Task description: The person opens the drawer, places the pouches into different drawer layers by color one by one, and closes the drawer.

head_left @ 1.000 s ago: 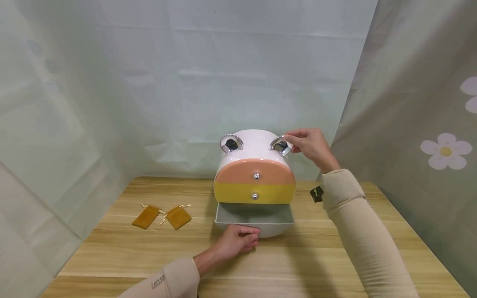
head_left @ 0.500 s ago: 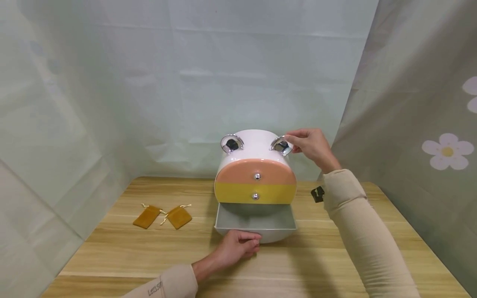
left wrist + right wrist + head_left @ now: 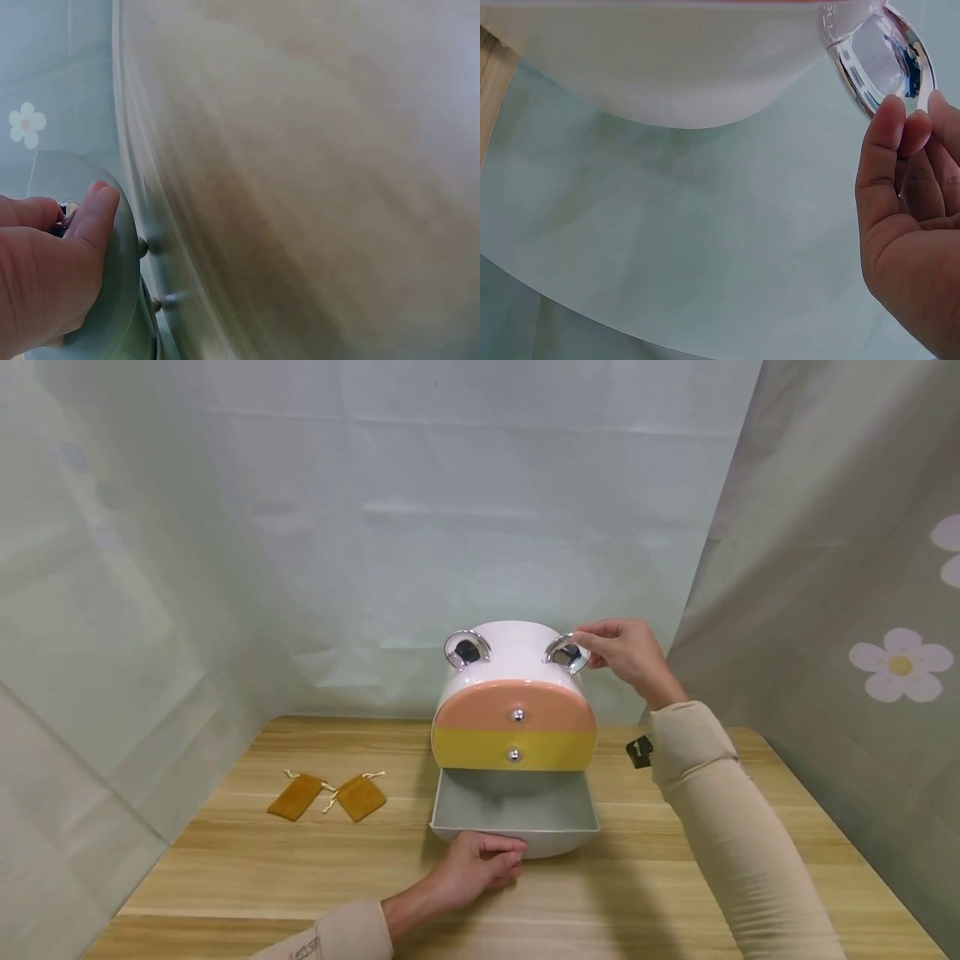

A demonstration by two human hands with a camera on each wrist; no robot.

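Drawer cabinet (image 3: 514, 693) stands toward the far edge of the worktop (image 3: 247, 860), centred. Bottom drawer (image 3: 514, 814) is pulled out; left hand (image 3: 472, 864) has its grip clasped on the drawer front. Right hand (image 3: 626, 652) pinches the right chrome ear (image 3: 564, 652). Two amber pouches (image 3: 330, 795) lie near the left edge.

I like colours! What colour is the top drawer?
Peach-pink, the top drawer; head view shows it best.

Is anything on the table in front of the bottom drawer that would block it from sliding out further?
Nothing visible does. The bottom drawer is pulled partly out, and the left hand grips its front edge. The wooden table ahead of it looks bare; the two yellow pouches lie well off to the left.
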